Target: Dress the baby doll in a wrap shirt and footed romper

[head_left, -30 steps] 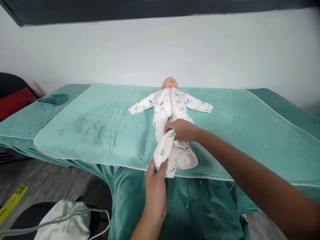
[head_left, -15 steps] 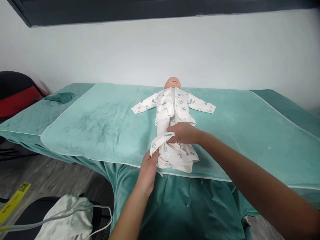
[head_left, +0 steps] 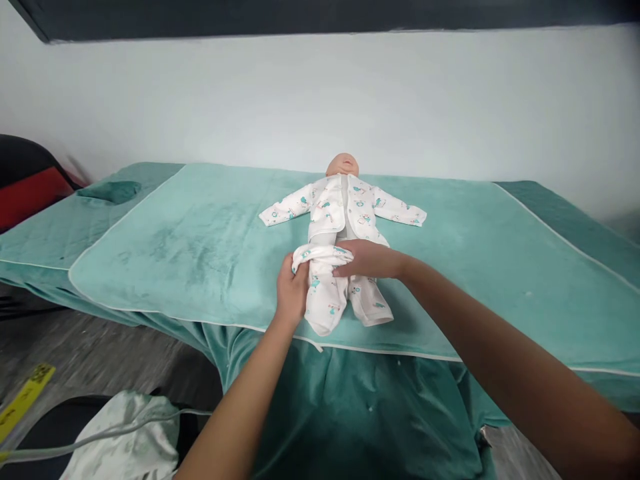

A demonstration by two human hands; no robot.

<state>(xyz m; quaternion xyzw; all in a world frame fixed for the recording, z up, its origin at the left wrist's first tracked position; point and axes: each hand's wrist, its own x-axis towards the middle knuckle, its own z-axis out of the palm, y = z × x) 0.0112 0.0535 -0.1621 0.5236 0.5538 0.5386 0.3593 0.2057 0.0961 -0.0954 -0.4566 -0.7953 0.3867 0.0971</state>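
A baby doll (head_left: pixel 343 164) lies on its back on a green bed cover (head_left: pixel 215 227), its head toward the wall. It wears a white printed jacket (head_left: pixel 327 205), open down the front with the sleeves spread out. White printed pants (head_left: pixel 326 303) cover its legs up to about the hips. My left hand (head_left: pixel 293 288) grips the bunched waistband at the doll's left-hand side in view. My right hand (head_left: pixel 369 259) holds the same waistband near the middle and right, its fingertips partly hidden by the fabric.
The bed stands against a white wall (head_left: pixel 225 100). A black and red chair (head_left: pixel 33 190) is at the far left. Lower left, a pale cloth (head_left: pixel 127 433) lies on a dark seat, with a grey cable (head_left: pixel 90 440) crossing it and a yellow tag (head_left: pixel 25 400) beside it.
The pants have been drawn up the doll's legs from the shins to about the hips. My left hand has risen toward the jacket; my right hand has shifted slightly.
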